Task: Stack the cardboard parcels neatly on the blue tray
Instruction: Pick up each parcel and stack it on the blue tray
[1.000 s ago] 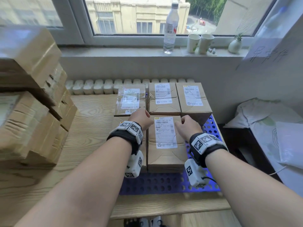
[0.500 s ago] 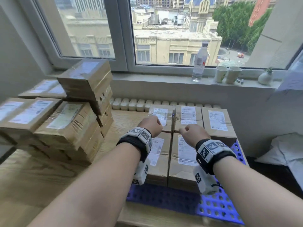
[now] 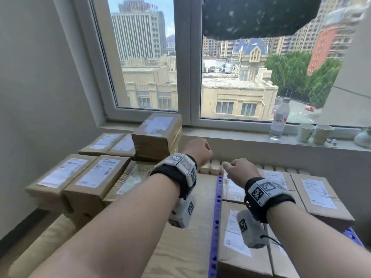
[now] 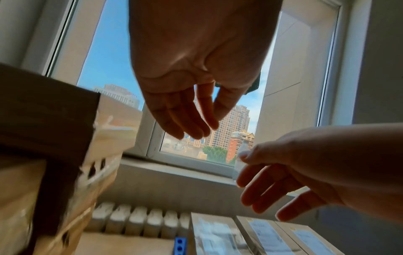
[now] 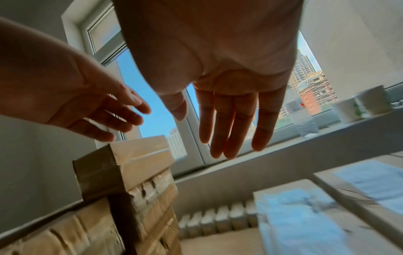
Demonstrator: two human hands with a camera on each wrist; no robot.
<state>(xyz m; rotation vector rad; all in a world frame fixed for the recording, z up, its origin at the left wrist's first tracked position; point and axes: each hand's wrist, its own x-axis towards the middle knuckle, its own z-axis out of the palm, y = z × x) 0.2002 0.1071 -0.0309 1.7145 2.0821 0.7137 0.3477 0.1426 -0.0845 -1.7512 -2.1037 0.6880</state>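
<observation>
Both hands hang in the air and hold nothing. My left hand (image 3: pixel 200 153) is highest, just right of the top parcel (image 3: pixel 158 133) of the brown cardboard pile (image 3: pixel 94 177) on the left. In the left wrist view its fingers (image 4: pixel 191 132) hang relaxed and apart. My right hand (image 3: pixel 234 169) floats beside it, over the blue tray's left edge (image 3: pixel 217 207); its fingers (image 5: pixel 229 148) point straight out. Several labelled parcels (image 3: pixel 317 193) lie flat in rows on the tray, with a near one (image 3: pixel 234 233) under my right wrist.
The pile and tray rest on a wooden table (image 3: pixel 180 247). A white radiator (image 3: pixel 212 167) runs behind it under the window sill, which carries a water bottle (image 3: pixel 279 119), two paper cups (image 3: pixel 313 133) and a small vase (image 3: pixel 363 137). A wall closes the left side.
Both hands have lifted off the front parcel on the tray and moved up and left toward the pile. The head view has swung left and upward.
</observation>
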